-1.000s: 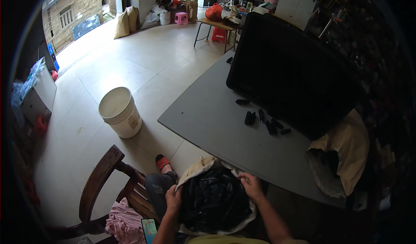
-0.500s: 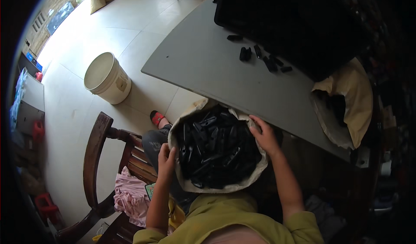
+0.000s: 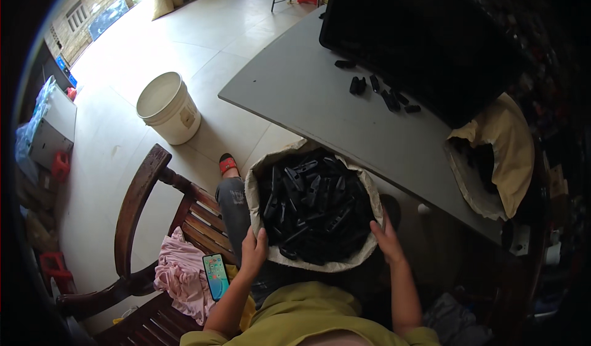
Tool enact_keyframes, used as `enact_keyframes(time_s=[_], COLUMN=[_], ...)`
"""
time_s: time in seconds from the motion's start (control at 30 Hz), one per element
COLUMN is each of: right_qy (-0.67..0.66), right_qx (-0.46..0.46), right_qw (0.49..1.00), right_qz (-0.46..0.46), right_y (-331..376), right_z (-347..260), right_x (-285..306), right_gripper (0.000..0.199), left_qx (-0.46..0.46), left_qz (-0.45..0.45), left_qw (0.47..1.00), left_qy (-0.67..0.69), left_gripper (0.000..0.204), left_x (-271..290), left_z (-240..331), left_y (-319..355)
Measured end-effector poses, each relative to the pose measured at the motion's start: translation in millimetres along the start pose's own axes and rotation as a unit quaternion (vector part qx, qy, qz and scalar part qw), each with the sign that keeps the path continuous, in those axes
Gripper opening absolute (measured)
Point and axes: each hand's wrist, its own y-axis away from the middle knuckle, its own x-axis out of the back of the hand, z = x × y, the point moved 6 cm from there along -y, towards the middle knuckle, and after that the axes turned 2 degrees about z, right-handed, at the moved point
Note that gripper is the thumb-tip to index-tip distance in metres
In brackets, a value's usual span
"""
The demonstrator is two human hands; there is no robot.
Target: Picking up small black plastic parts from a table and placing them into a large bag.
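Observation:
Between my legs stands a beige sack (image 3: 251, 192) with its rim rolled back, filled with many small black plastic pieces (image 3: 311, 204). My left hand (image 3: 253, 250) is closed on the near left part of the rim, thumb on the inner side. On the right side, my right hand (image 3: 386, 240) grips the rim the same way, its fingers mostly hidden outside the cloth. The sack's far edge lies close against the grey table (image 3: 289, 94).
A large black container (image 3: 418, 44) and several loose black pieces (image 3: 389, 101) lie on the table. At its right end is another open sack (image 3: 516, 155). To my left are a white bucket (image 3: 192, 124), a wooden chair (image 3: 126, 223), pink cloth (image 3: 181, 272) and a phone (image 3: 215, 276).
My right hand has moved from the far right of the rim to its nearer right side. The left hand has shifted slightly nearer along the rim. The view has turned, showing more of the phone.

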Motion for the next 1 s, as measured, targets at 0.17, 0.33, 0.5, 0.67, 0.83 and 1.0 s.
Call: enact_keyframes(time_s=[0.17,0.33,0.5,0.67,0.83,1.0], right_qy=[-0.201,-0.268,-0.29,-0.329,-0.35,-0.338], right_qx=[-0.164,-0.201,-0.192,-0.194,-0.213,-0.199], right_qw=[0.966,0.942,0.937,0.924,0.912,0.92], right_qz=[0.009,-0.003,-0.016,-0.005,0.0,-0.011], right_y=[1,-12,-36,-53,-61,-58], right_z=[32,24,24,8,9,23], right_x=[-16,-20,-31,-45,-47,-33], right_gripper=[0.065,0.063,0.065,0.059,0.057,0.054], left_qx=[-0.03,-0.014,-0.05,-0.016,-0.063,-0.02], left_qz=[0.074,0.132,0.164,0.163,0.207,0.083], left_qw=[0.995,0.989,0.982,0.982,0.974,0.993], left_qy=[0.051,0.068,0.078,0.091,0.067,0.076], left_gripper=[0.03,0.032,0.029,0.023,0.025,0.023], left_x=[-25,-37,-38,-36,-33,-16], left_z=[12,18,22,20,27,30], left_y=[-9,-12,-33,-63,-78,-86])
